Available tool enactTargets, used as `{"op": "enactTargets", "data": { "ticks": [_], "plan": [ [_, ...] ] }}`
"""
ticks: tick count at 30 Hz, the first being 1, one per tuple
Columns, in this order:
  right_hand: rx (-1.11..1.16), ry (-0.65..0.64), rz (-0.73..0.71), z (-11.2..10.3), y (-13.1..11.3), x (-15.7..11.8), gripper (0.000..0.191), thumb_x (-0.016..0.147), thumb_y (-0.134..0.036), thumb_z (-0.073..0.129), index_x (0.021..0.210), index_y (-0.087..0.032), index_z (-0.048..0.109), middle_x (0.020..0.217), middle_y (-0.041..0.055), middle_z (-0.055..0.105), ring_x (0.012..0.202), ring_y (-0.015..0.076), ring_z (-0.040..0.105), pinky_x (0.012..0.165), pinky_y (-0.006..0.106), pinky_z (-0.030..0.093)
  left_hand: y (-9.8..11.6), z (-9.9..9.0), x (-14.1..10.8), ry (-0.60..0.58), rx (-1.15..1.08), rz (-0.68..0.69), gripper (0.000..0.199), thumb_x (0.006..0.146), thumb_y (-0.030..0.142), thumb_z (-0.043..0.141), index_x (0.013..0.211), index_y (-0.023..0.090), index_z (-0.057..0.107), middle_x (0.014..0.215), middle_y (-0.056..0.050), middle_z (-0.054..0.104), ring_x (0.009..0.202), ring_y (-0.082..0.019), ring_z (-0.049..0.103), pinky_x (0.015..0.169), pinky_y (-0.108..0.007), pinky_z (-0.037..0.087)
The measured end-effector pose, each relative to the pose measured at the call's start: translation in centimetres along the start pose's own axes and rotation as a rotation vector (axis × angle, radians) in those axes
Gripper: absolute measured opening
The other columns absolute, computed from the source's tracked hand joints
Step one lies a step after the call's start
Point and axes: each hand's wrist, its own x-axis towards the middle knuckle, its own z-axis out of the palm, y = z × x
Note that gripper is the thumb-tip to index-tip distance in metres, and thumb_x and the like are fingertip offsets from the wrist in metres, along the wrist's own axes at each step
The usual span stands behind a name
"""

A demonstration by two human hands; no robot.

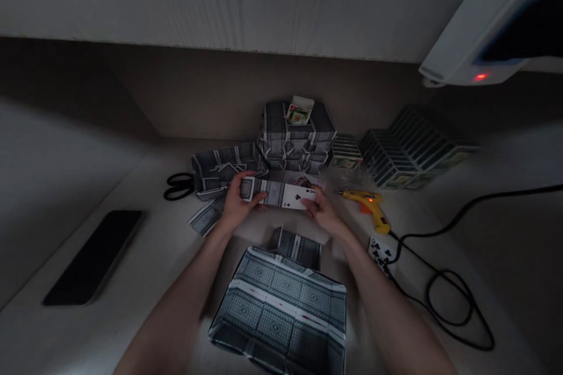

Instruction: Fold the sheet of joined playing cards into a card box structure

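Note:
Between my two hands stretches a strip of playing cards (274, 194), held level above the table. Its middle part shows patterned card backs, and the right end is a face-up clubs card (292, 197). My left hand (240, 202) is closed on the left end, thumb over the front. At the other end, my right hand (323, 208) pinches the clubs card. Just below the strip lies a small folded piece made of cards (299, 248). Nearer me sits a larger box built from cards (281, 310). Some face-up cards (314, 180) lie partly hidden behind my right hand.
An open card tray (206, 173) stands behind my left hand, beside black scissors (178, 186). A stacked card box (299, 135) is at the back. Rightward are card packs (404, 152), a yellow glue gun (369, 206) and its looping cable (472, 304). A phone (94, 258) lies left.

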Motion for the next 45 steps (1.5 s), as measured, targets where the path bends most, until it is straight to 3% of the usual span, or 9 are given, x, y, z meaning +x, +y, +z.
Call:
{"op": "enactTargets", "data": {
  "ticks": [4,12,15,18,24,29,36,42,45],
  "plan": [
    [-0.020,0.011,-0.035,-0.1,0.5,0.0,0.018,0.068,-0.025,0.056,0.085,-0.023,0.050,0.072,-0.0013,0.059,0.058,0.0126,0.054,0.041,0.020,0.042,0.0,0.0,-0.1,-0.018,0.038,0.027,0.050,0.062,0.025,0.068,0.107,0.023,0.047,0.093,-0.002,0.049,0.069,-0.013,0.053,0.041,-0.022,0.050],
    [0.016,0.006,0.075,-0.1,-0.1,0.0,0.028,0.065,-0.031,0.058,0.090,-0.024,0.048,0.075,-0.0015,0.058,0.061,0.0131,0.052,0.043,0.021,0.039,-0.1,0.2,-0.3,-0.002,0.071,0.054,0.050,0.062,0.025,0.067,0.107,0.022,0.047,0.092,-0.002,0.048,0.071,-0.013,0.052,0.043,-0.022,0.050],
    [0.069,0.002,0.097,-0.3,-0.6,-0.1,0.030,0.064,-0.032,0.060,0.091,-0.023,0.048,0.076,-0.0020,0.058,0.060,0.0123,0.052,0.044,0.020,0.038,-0.4,0.3,-0.3,0.001,0.108,0.066,0.051,0.061,0.025,0.068,0.108,0.022,0.047,0.091,-0.002,0.049,0.073,-0.014,0.052,0.051,-0.024,0.051],
    [0.088,-0.034,0.089,-0.5,-0.9,-0.2,0.027,0.065,-0.032,0.060,0.088,-0.023,0.050,0.074,-0.0024,0.059,0.059,0.0119,0.052,0.045,0.020,0.038,-0.4,0.4,-0.3,0.003,0.132,0.070,0.052,0.060,0.025,0.069,0.107,0.022,0.047,0.090,-0.001,0.051,0.075,-0.014,0.052,0.058,-0.026,0.051],
    [0.074,-0.008,0.065,-0.2,-0.5,-0.1,0.026,0.066,-0.031,0.060,0.089,-0.023,0.050,0.076,-0.0017,0.061,0.064,0.0135,0.055,0.048,0.022,0.042,0.1,0.5,-0.6,0.011,0.115,0.037,0.047,0.062,0.024,0.068,0.104,0.022,0.048,0.086,0.000,0.050,0.069,-0.013,0.052,0.050,-0.022,0.048],
    [0.057,-0.008,0.032,-0.1,-0.1,0.2,0.026,0.067,-0.032,0.059,0.089,-0.023,0.049,0.076,-0.0019,0.060,0.066,0.0132,0.055,0.050,0.022,0.042,0.0,0.4,-0.5,0.052,0.213,0.102,0.044,0.062,0.023,0.068,0.101,0.021,0.048,0.085,0.000,0.051,0.073,-0.013,0.052,0.060,-0.024,0.048],
    [0.109,-0.101,0.160,-1.1,-0.7,0.2,0.026,0.065,-0.035,0.063,0.080,-0.022,0.046,0.064,-0.0063,0.051,0.046,0.0057,0.041,0.040,0.018,0.031,0.3,0.7,-0.5,0.022,0.147,0.061,0.044,0.063,0.025,0.067,0.101,0.021,0.046,0.090,-0.001,0.049,0.074,-0.013,0.053,0.053,-0.021,0.048],
    [0.080,-0.087,0.104,-0.7,-0.5,0.2,0.028,0.067,-0.034,0.061,0.087,-0.022,0.046,0.067,-0.0057,0.052,0.046,0.0053,0.042,0.039,0.017,0.030,0.2,0.6,-0.7,0.022,0.114,0.045,0.043,0.063,0.025,0.067,0.100,0.021,0.046,0.089,0.000,0.049,0.070,-0.012,0.053,0.049,-0.020,0.047],
    [0.042,-0.102,0.084,-0.6,-0.4,0.1,0.028,0.070,-0.035,0.059,0.090,-0.022,0.045,0.059,-0.0078,0.051,0.040,0.0047,0.039,0.035,0.016,0.028,0.0,0.6,-0.7,0.021,0.143,0.054,0.042,0.063,0.025,0.066,0.100,0.020,0.046,0.087,0.000,0.050,0.069,-0.012,0.053,0.053,-0.021,0.047]
  ]
}}
